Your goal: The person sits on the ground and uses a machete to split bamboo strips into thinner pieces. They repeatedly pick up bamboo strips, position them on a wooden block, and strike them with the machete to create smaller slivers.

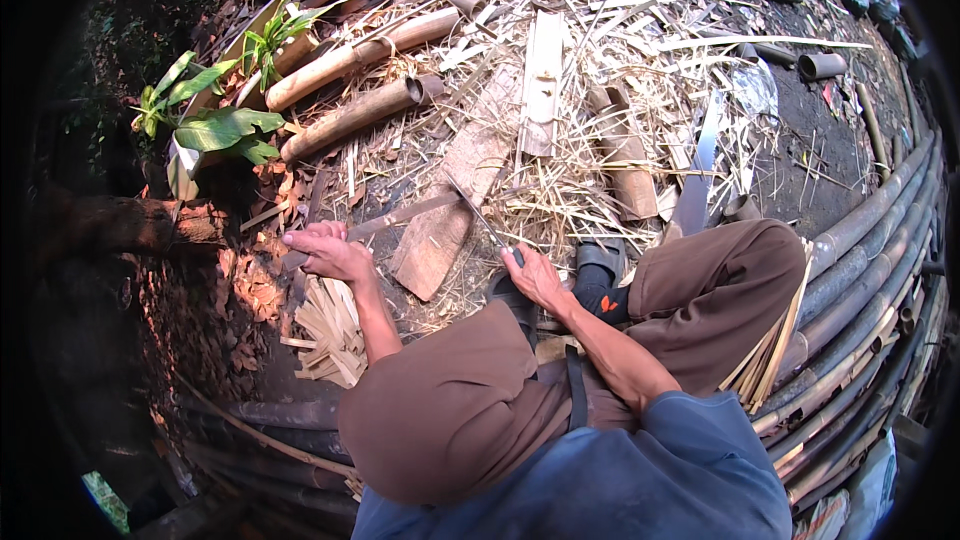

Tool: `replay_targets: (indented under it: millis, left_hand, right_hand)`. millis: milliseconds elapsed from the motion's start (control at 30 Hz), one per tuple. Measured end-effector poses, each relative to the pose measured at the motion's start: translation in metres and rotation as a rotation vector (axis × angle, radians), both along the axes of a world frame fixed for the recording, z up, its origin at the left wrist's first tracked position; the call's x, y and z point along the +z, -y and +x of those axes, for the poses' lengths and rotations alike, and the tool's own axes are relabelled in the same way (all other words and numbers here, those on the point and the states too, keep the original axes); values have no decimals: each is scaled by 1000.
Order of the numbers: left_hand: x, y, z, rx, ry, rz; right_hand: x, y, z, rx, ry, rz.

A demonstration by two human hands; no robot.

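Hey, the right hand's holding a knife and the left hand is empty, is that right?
Not quite: the left hand isn't empty. The head view shows it gripping a bamboo strip, while the right hand does hold the knife.

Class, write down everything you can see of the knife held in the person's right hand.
The slim, straight knife has a narrow, grey, metal-looking blade and a dark handle, partly hidden by the right hand gripping it. It points forward and left, its far end seen over the brown wooden board. Near its tip, it crosses the flat, light-brown bamboo-like strip; whether they touch is unclear.
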State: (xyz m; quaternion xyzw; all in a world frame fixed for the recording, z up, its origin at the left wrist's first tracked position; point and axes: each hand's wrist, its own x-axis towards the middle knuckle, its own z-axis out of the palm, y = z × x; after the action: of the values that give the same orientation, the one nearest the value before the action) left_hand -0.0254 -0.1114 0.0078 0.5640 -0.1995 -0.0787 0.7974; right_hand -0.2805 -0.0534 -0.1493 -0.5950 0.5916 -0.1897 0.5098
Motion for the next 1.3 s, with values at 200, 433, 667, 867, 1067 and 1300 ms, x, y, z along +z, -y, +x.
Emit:
replay_targets:
  millis: [200,433,667,867,1067,1300]
  left_hand:
    - [-3,-1,2,23,-27,25]
    - [-108,-6,-29,-247,276,377]
    - [-33,-20,-34,-634,26,498]
    - [-13,-50,5,-1061,-401,73]
    - [-54,-35,11,-740,188,751]
    - [-60,-33,4,-658,193,778]
  right_hand:
    - [29,-5,1,90,-27,-89]
    - [-16,-3,6,-39,119,98]
    - [-13,1,-3,-225,327,387]
    - [-20,-3,6,-193,350,370]
    - [-12,0,1,-137,261,287]
    - [-2,-1,0,-132,259,326]
